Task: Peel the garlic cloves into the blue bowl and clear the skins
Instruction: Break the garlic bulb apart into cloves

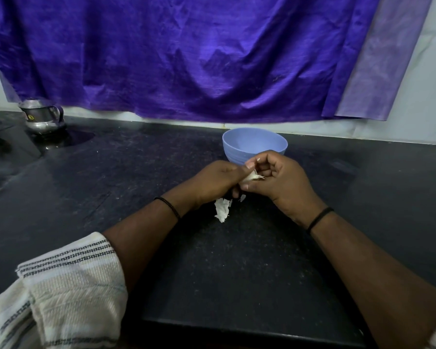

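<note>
Both hands meet just in front of the blue bowl (254,144), which stands on the black counter (136,172) and looks empty from here. My left hand (214,182) and my right hand (277,180) together pinch a white garlic piece (250,177) with thin root threads showing at its right end. Most of the garlic is hidden by the fingers. A loose scrap of white garlic skin (222,209) hangs or lies just below my left hand, and a tiny flake (242,197) sits beside it.
A steel lidded pot (41,117) stands at the far left of the counter near a dark stove edge (0,137). A purple cloth (186,59) hangs over the wall behind. The counter's front edge (237,326) is close to my body.
</note>
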A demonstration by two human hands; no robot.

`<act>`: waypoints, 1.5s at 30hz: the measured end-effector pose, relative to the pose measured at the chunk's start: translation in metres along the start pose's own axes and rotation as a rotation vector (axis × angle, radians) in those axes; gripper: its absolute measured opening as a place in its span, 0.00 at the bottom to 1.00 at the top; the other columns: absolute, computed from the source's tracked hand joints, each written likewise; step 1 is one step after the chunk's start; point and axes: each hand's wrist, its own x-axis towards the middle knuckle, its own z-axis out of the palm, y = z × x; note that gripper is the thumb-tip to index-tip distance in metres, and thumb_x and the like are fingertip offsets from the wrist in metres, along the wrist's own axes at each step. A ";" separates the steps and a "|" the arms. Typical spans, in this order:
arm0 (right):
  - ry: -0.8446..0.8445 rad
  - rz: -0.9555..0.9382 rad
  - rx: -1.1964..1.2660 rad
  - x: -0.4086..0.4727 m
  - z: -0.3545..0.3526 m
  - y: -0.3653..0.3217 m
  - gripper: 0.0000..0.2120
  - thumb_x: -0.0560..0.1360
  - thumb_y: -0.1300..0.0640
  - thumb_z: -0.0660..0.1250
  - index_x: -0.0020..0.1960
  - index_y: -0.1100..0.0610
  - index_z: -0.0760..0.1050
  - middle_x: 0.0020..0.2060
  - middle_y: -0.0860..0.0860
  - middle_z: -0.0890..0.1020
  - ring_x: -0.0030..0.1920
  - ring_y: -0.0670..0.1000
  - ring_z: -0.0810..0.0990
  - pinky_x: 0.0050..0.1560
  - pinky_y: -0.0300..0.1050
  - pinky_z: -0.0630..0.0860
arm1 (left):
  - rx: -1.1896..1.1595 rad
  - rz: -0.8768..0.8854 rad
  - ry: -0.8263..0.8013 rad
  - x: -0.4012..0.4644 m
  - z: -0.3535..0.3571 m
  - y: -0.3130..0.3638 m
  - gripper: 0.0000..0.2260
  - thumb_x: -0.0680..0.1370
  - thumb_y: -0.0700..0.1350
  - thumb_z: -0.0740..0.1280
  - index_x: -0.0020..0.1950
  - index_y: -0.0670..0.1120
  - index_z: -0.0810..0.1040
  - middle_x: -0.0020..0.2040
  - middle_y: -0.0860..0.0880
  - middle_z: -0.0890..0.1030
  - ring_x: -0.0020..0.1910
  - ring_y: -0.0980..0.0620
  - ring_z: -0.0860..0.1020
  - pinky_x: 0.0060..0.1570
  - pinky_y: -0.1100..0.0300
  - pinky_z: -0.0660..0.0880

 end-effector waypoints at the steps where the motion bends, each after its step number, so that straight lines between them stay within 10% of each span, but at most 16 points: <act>1: -0.001 -0.008 -0.008 0.000 0.000 0.001 0.19 0.64 0.71 0.79 0.50 0.57 0.79 0.45 0.58 0.85 0.48 0.63 0.83 0.53 0.53 0.82 | 0.004 0.012 -0.001 0.000 0.001 -0.001 0.24 0.83 0.56 0.60 0.45 0.35 0.80 0.38 0.39 0.81 0.34 0.54 0.76 0.39 0.62 0.72; 6: -0.017 -0.017 -0.054 0.001 0.001 0.004 0.17 0.68 0.65 0.78 0.53 0.55 0.78 0.46 0.52 0.85 0.42 0.54 0.82 0.50 0.50 0.82 | 0.006 0.034 0.031 -0.002 0.004 0.000 0.19 0.84 0.54 0.57 0.43 0.44 0.78 0.32 0.56 0.77 0.29 0.62 0.72 0.34 0.66 0.69; 13: 0.015 0.024 -0.143 -0.003 0.007 -0.008 0.20 0.72 0.35 0.62 0.49 0.50 0.78 0.37 0.46 0.81 0.36 0.42 0.78 0.37 0.42 0.77 | 0.023 0.096 0.100 -0.003 0.010 0.002 0.24 0.86 0.54 0.51 0.49 0.39 0.79 0.38 0.51 0.79 0.35 0.57 0.73 0.40 0.58 0.70; 21: 0.077 0.047 -0.209 -0.003 0.013 -0.001 0.12 0.85 0.52 0.54 0.48 0.51 0.74 0.27 0.32 0.76 0.31 0.35 0.75 0.35 0.30 0.68 | 0.060 0.105 0.191 0.000 0.017 -0.002 0.25 0.85 0.56 0.52 0.38 0.45 0.78 0.34 0.51 0.78 0.33 0.54 0.73 0.41 0.54 0.70; 30: 0.065 0.032 -0.216 0.000 0.011 0.003 0.15 0.84 0.49 0.53 0.55 0.54 0.77 0.39 0.61 0.81 0.31 0.49 0.76 0.40 0.54 0.76 | -0.132 0.018 0.213 0.003 0.016 0.001 0.20 0.86 0.51 0.54 0.40 0.48 0.77 0.31 0.52 0.75 0.25 0.63 0.70 0.30 0.66 0.67; 45: 0.020 0.050 0.072 0.001 0.013 -0.007 0.07 0.83 0.63 0.59 0.56 0.54 0.73 0.49 0.51 0.81 0.44 0.48 0.80 0.45 0.50 0.83 | -0.148 -0.049 0.302 0.005 0.011 -0.002 0.13 0.81 0.43 0.66 0.36 0.46 0.75 0.27 0.53 0.75 0.23 0.59 0.69 0.28 0.63 0.65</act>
